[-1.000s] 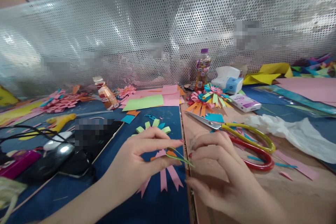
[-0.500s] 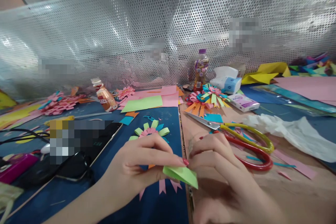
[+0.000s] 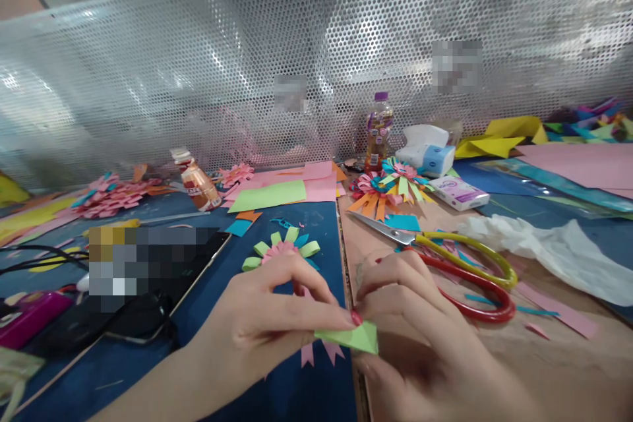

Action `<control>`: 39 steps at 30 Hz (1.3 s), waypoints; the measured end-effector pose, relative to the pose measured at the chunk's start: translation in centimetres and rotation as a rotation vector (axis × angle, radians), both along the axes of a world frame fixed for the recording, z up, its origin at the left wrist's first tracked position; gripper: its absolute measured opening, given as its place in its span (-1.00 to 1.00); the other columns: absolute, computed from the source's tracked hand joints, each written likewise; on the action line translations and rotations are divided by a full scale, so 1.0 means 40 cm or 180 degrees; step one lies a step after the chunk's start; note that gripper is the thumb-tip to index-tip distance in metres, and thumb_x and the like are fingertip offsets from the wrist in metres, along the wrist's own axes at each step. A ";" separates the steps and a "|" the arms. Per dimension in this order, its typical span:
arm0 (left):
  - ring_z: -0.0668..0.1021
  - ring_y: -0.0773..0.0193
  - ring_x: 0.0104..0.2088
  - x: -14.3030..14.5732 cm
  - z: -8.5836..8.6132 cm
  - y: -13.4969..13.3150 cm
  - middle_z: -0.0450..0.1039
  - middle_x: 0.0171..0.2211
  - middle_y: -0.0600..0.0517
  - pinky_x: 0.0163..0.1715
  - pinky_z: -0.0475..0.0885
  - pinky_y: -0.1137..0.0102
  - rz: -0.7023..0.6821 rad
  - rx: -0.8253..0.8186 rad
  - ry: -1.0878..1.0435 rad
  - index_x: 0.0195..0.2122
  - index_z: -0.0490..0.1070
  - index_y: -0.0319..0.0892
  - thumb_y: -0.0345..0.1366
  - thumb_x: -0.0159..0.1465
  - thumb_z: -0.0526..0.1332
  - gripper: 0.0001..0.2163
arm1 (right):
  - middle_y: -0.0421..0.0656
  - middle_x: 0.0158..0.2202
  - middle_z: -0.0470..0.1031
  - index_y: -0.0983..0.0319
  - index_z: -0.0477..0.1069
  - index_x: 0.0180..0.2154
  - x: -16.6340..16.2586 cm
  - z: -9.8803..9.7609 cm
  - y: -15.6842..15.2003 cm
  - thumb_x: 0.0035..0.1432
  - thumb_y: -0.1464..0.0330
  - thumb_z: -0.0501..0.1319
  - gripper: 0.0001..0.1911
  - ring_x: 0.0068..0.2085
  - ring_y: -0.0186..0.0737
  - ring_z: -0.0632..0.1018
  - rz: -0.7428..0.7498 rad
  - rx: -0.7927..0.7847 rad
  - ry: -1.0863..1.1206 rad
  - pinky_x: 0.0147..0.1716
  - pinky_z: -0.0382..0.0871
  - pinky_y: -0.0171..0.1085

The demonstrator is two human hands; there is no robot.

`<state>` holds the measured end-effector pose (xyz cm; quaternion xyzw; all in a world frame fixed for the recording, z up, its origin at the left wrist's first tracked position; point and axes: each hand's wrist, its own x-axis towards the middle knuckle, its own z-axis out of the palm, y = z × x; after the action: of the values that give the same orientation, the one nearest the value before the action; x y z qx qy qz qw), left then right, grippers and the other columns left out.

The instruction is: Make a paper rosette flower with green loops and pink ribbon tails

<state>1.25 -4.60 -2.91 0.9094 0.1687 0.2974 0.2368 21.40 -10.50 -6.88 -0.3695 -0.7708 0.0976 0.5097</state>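
Observation:
My left hand (image 3: pixel 277 316) pinches a small folded piece of light green paper (image 3: pixel 363 337) between thumb and forefinger. At the paper's right end, my right hand (image 3: pixel 415 316) has its fingers curled and its thumb against the lower corner; the exact grip is partly hidden. Beneath and behind my left hand lies a paper rosette (image 3: pixel 279 248) with green and blue loops, a pink middle and notched pink tails, partly covered. Scissors (image 3: pixel 465 277) with one yellow and one red handle lie just beyond my right hand.
A perforated metal screen (image 3: pixel 247 79) closes off the back. Before it stand a tilted bottle (image 3: pixel 198 181), a purple-capped bottle (image 3: pixel 378 132) and tissue packs (image 3: pixel 457 191). Finished rosettes (image 3: pixel 403 175) lie mid-back. A dark phone (image 3: pixel 198 264) and cables are at left, crumpled tissue (image 3: pixel 558 250) at right.
The green paper has shifted slightly right and its fold looks flatter. My left hand has moved a little right with it, and my right thumb has come up to the paper's lower corner.

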 end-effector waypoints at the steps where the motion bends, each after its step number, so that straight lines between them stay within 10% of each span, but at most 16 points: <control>1: 0.51 0.36 -0.32 0.000 0.000 0.000 0.47 -0.29 0.05 -0.28 0.42 0.50 -0.0016 0.0040 0.0043 -0.16 0.52 0.04 -0.48 0.22 0.18 -0.73 | -0.14 -0.33 0.38 0.24 0.35 -0.35 0.000 0.001 0.001 -0.02 0.43 0.29 -0.85 -0.30 -0.21 0.38 -0.0011 0.0051 -0.0032 -0.26 0.25 -0.16; 9: 0.53 0.32 -0.19 0.018 0.000 0.001 0.48 -0.19 0.06 -0.21 0.45 0.49 0.1167 -0.0646 -0.0220 -0.10 0.46 -0.02 -0.42 0.24 0.14 -0.75 | -0.12 -0.36 0.40 0.23 0.35 -0.35 0.001 0.001 0.012 -0.02 0.50 0.25 -0.86 -0.32 -0.19 0.38 -0.0201 0.0238 -0.0244 -0.31 0.28 -0.15; 17: 0.51 0.39 -0.51 0.033 0.002 -0.015 0.48 -0.28 0.02 -0.56 0.42 0.52 0.0573 -0.3065 -0.0064 -0.26 0.28 -0.16 -0.21 0.22 0.17 -0.85 | -0.13 -0.37 0.40 0.20 0.36 -0.36 -0.004 0.001 0.014 0.00 0.51 0.22 -0.88 -0.34 -0.21 0.38 -0.0238 0.0277 -0.0348 -0.34 0.28 -0.17; 33: 0.47 0.45 -0.46 0.033 -0.011 -0.002 0.41 -0.43 0.13 -0.48 0.38 0.58 0.0828 -0.2567 -0.0441 -0.44 0.33 -0.19 -0.35 0.15 0.25 -0.90 | -0.14 -0.19 0.37 0.18 0.31 -0.22 0.020 0.001 0.014 0.17 0.48 0.03 -0.84 -0.14 -0.28 0.44 0.0007 -0.0703 0.0020 -0.15 0.39 -0.29; 39: 0.50 0.42 -0.47 0.032 -0.007 0.000 0.44 -0.39 0.09 -0.42 0.39 0.52 0.1228 -0.2541 -0.0687 -0.49 0.30 -0.19 -0.27 0.15 0.27 -0.82 | -0.16 0.19 0.15 0.05 0.11 0.13 0.026 -0.016 0.003 0.07 0.57 0.01 -0.41 0.20 -0.21 0.24 -0.0043 -0.0800 -0.0233 0.12 0.27 -0.24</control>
<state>2.54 -4.60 -3.19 0.6627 0.4108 0.3407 0.5254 22.44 -10.37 -7.50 -0.4389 -0.7681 0.1764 0.4315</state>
